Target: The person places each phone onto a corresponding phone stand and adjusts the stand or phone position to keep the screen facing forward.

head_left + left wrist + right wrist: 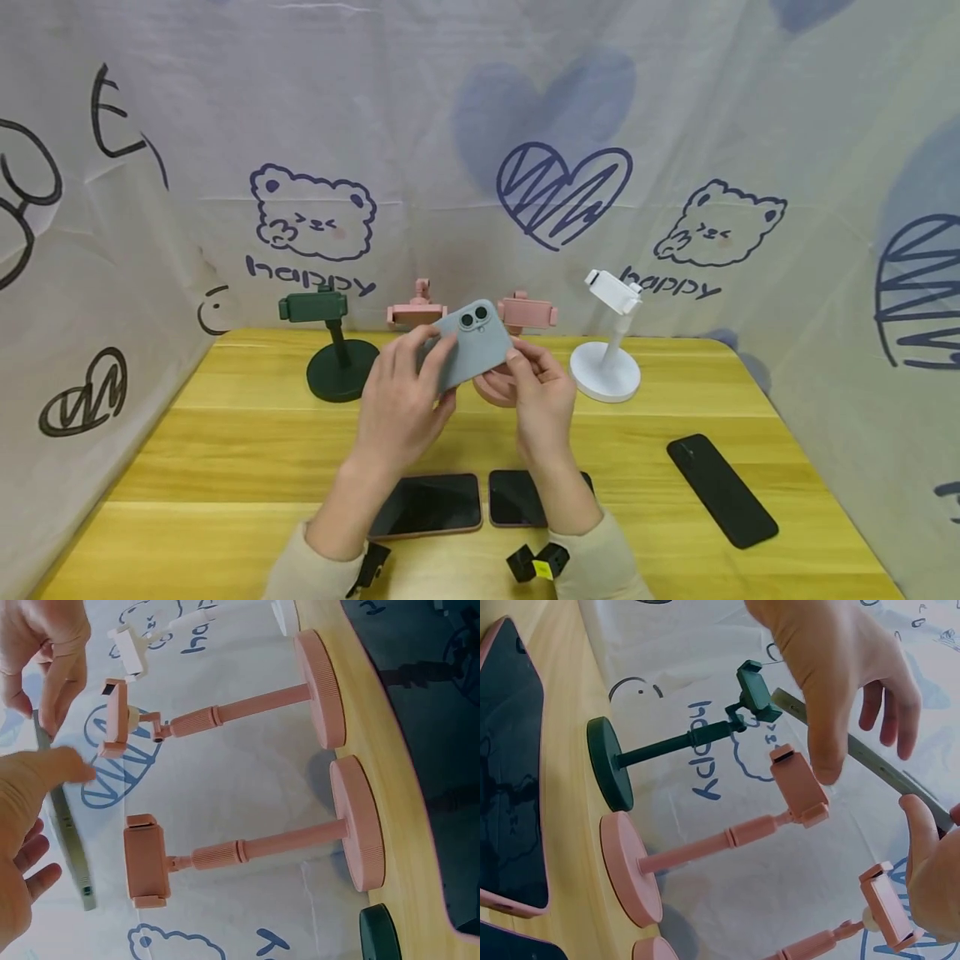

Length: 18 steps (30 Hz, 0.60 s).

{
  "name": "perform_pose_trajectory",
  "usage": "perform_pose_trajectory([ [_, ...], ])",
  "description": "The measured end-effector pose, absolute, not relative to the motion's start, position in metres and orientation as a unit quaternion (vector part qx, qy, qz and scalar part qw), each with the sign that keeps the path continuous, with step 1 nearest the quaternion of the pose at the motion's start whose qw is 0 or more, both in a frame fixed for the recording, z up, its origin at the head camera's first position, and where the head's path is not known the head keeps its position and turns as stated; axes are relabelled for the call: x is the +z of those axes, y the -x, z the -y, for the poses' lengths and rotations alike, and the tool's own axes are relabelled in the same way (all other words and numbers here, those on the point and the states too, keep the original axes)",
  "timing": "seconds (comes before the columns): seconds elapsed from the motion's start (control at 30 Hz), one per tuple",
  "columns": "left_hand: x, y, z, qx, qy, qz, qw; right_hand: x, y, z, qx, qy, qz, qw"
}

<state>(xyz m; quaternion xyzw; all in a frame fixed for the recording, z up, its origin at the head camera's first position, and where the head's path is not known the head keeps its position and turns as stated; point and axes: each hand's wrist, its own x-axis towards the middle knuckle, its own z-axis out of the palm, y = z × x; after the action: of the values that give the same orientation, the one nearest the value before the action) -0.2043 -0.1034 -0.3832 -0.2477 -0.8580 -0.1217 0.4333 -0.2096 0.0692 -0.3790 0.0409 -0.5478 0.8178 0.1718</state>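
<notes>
A light blue-grey phone [480, 354] is held up in front of the pink phone stands, its back with two camera lenses facing the head camera. My left hand [399, 400] grips its left part, fingers on the back and thumb on the other face. At the right end, my right hand [546, 400] pinches a lower corner between thumb and fingers. The left wrist view shows the phone [71, 844] edge-on. Behind it stand a pink phone stand [416, 315] and a second pink phone stand [528, 313], their poles partly hidden by the hands and phone.
A dark green phone stand [337, 371] is on the left and a white phone stand [606, 373] on the right. Two phones lie screen up near the front, one [438, 502] left, one [517, 498] partly under my right forearm. A black phone [722, 492] lies at right.
</notes>
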Motion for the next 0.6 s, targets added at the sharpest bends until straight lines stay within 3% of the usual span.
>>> perform_pose_trajectory([
  [0.17,-0.386,0.206,0.102,-0.118,0.260,0.830,0.479,-0.375,0.208,-0.069,0.837,-0.032,0.519,0.167],
  [0.43,-0.387,0.212,0.100,-0.132,0.308,0.724,0.603,-0.369,0.204,-0.068,0.865,-0.038,0.477,0.152],
  [0.6,-0.385,0.212,0.100,-0.128,0.317,0.689,0.640,-0.368,0.204,-0.069,0.866,-0.047,0.478,0.143],
])
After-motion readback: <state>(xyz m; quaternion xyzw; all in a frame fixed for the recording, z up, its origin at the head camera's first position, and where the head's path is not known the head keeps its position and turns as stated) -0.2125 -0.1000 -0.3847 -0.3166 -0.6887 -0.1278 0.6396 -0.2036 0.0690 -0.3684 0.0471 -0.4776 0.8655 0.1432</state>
